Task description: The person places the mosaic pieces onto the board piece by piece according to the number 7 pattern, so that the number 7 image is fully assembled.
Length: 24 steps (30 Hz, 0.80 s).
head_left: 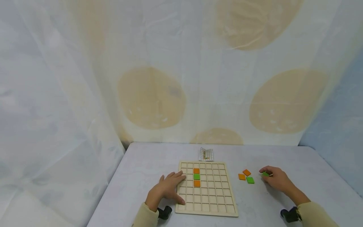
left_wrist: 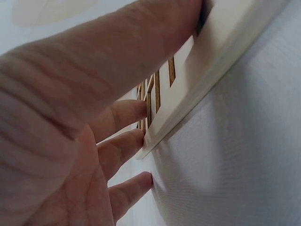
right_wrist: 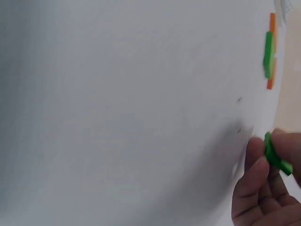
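Note:
A pale wooden grid board (head_left: 221, 199) lies on the table. In its third column an orange tile (head_left: 196, 171), a green tile (head_left: 196, 177) and a second orange tile (head_left: 197, 183) sit one below another. My left hand (head_left: 166, 188) rests spread on the board's left edge; the left wrist view shows its thumb and fingers (left_wrist: 122, 149) along the rim. To the right of the board, my right hand (head_left: 277, 181) pinches green (right_wrist: 278, 159) between thumb and fingers, a square tile. Whether a second tile is in that grip, I cannot tell.
Two orange tiles (head_left: 242, 177) and a loose green tile (head_left: 250, 180) lie between the board and my right hand. Behind the board stands a folded card (head_left: 206, 154) printed with a grid. A patterned curtain (head_left: 215, 94) hangs beyond the table's back edge.

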{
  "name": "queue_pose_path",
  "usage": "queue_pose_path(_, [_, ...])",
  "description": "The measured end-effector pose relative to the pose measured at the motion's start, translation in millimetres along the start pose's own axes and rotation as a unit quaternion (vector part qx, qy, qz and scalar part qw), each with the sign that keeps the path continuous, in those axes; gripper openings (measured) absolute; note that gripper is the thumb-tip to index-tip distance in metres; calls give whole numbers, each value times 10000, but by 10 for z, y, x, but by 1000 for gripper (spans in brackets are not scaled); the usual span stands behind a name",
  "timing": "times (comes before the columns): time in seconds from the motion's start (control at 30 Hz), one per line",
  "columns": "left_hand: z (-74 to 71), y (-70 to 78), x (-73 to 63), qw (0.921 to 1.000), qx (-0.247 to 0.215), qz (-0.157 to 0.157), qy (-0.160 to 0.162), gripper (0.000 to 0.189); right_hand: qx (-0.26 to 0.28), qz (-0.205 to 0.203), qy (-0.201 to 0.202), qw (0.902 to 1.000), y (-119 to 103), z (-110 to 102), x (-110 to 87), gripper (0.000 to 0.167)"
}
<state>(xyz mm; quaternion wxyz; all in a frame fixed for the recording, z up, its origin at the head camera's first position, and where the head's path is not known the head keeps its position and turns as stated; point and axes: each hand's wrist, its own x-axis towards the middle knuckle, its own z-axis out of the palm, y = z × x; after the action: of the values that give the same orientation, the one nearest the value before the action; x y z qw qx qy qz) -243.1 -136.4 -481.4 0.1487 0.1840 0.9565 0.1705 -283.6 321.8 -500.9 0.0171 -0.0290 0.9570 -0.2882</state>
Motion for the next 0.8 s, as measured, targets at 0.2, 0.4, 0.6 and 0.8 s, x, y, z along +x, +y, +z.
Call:
queue_pose_path(0.2, [-8,1,9,10000,-24,-29,-17,101,511,144,-183,9984,-88,-7,15,32])
queue_pose_path(0.4, [3,-4,13,10000,-1,-26,-21,101,806,65,-140,9966,-182,38,17,34])
queue_pose_path(0.6, [9,-8,7,10000,20,-17,-20,101,640,-68,14,9979,-328,112,37,29])
queue_pose_path(0.8, [0,-10,15,10000,70,-34,-57,100,633,-127,-55,9979,-565,190,51,25])
